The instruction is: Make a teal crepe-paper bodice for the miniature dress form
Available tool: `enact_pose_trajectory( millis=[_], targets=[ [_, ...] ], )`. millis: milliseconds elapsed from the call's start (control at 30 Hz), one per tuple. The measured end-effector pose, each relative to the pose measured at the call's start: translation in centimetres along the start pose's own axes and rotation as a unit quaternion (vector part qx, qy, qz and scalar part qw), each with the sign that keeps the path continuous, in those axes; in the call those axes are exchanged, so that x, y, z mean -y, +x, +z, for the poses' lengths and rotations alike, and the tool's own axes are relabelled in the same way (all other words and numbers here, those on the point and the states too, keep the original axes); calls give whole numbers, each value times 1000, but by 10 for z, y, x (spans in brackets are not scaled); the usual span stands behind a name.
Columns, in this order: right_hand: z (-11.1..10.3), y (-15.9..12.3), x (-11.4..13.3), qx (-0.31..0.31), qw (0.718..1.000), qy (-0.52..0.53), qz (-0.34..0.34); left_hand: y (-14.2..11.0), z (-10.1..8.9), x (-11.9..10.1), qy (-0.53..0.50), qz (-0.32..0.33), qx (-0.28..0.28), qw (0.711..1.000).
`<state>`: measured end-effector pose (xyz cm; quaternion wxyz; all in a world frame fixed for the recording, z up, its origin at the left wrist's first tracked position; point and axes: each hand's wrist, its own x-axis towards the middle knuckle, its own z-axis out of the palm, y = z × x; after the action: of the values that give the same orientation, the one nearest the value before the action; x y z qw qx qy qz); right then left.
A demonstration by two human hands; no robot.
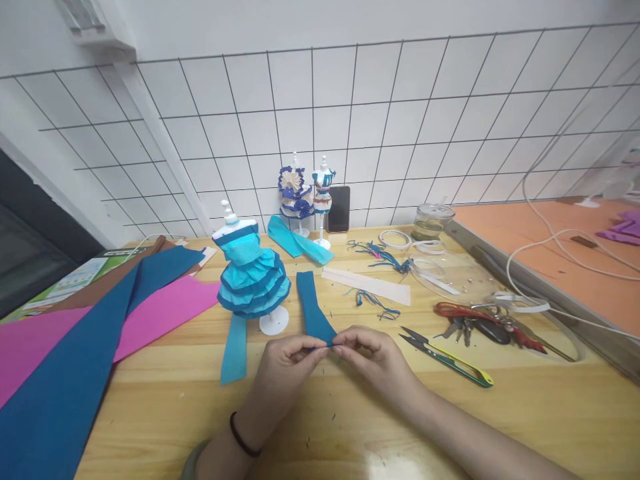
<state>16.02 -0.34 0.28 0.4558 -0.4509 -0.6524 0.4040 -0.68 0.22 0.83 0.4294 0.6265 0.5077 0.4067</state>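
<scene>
My left hand (286, 365) and my right hand (376, 359) meet over the front middle of the table, each pinching the near end of a dark blue crepe paper strip (313, 310). The rest of the strip stretches away from me on the wood. Just beyond my left hand, a small white dress form (235, 223) wears a layered turquoise dress (254, 277) with dark blue edges. A turquoise strip (234, 350) lies by its base. Beside my right hand are yellow-and-green thread snips (447, 360). Whatever sits between my fingertips is mostly hidden.
Two smaller dressed forms (296, 193) and a phone (339, 208) stand against the tiled wall. Large blue (65, 380) and pink (165, 313) sheets cover the left side. Keys (467, 327), a glass jar (433, 220), blue scraps (373, 300) and a white cable (513, 273) lie rightward.
</scene>
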Motion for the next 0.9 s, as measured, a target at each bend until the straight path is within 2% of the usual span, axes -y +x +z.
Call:
enact_pose_trajectory(
  millis=[300,633,900],
  targets=[
    [1,1,-4,-27,993,71,93,3,0,2,-82,-49,-5,995],
    [0,5,-4,-37,968,192,156,4,-2,2,-114,-65,-25,991],
    [-2,8,-3,-37,954,226,193,6,-4,3,-131,-83,-15,988]
  ],
)
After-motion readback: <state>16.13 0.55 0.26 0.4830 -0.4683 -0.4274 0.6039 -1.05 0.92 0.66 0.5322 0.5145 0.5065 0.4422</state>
